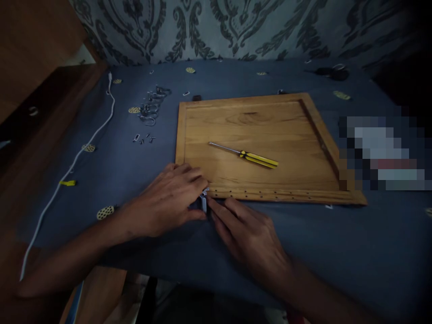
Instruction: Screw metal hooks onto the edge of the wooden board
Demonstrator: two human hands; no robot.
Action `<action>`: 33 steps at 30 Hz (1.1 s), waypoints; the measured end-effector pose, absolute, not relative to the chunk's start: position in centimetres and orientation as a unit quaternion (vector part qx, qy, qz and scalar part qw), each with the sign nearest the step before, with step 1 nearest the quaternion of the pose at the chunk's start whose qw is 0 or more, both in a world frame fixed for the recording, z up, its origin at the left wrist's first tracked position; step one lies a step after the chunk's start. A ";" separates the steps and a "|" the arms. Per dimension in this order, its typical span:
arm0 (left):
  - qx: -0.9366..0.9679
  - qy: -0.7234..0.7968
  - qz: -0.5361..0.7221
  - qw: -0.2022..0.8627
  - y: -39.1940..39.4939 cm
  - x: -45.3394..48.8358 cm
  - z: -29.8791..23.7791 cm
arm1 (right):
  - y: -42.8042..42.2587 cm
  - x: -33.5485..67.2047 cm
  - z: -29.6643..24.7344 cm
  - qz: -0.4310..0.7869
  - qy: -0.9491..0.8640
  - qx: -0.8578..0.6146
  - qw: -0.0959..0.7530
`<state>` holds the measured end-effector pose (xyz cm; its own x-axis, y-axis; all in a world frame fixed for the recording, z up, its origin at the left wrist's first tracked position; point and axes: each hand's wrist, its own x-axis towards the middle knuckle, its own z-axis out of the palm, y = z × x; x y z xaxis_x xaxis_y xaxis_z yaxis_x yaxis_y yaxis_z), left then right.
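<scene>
A framed wooden panel (243,121) lies on the blue cloth, with two rows of small dark holes along its near edge. At its near left corner, my left hand (168,198) is closed around a small grey metal fitting (204,204), thumb below and fingers over the panel's edge. My right hand (251,234) comes from the right, its fingers pressed together and the tips beside the fitting; whatever they pinch is hidden. A screwdriver (258,159) with a yellow and black handle rests on the panel, its shaft pointing left.
Several curved metal pieces (148,120) and loose screws (151,139) lie left of the panel. A white cable (97,134) runs along the left side. Dark scissors-like tool (332,72) sits at the back right. A blurred-out object (384,153) is beside the panel's right edge.
</scene>
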<state>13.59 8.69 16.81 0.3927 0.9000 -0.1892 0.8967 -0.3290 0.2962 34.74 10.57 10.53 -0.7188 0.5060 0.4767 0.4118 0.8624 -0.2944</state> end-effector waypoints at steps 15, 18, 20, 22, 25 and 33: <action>0.818 0.547 0.024 0.174 8.7 13.7 16.5 | 10.4 34.7 10.7 0.063 -0.926 -0.258 0.269; 0.817 0.549 0.026 0.176 8.7 13.7 16.3 | 10.4 34.9 10.5 0.072 -0.928 -0.259 0.258; 0.817 0.549 0.029 0.175 8.7 13.7 16.2 | 10.3 35.0 10.5 0.072 -0.929 -0.258 0.256; 0.818 0.548 0.031 0.173 8.7 13.6 16.2 | 10.3 34.9 10.6 0.066 -0.929 -0.256 0.258; 0.820 0.545 0.032 0.175 8.7 13.6 16.1 | 10.4 34.8 10.7 0.061 -0.928 -0.254 0.267; 0.819 0.543 0.037 0.181 8.7 13.6 16.1 | 10.3 34.9 10.6 0.053 -0.935 -0.265 0.228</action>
<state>13.56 8.73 16.08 0.4075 0.9029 -0.1365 0.8765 -0.3448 0.3359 34.93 10.31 10.64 -0.7559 0.5201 0.3978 0.4715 0.8539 -0.2205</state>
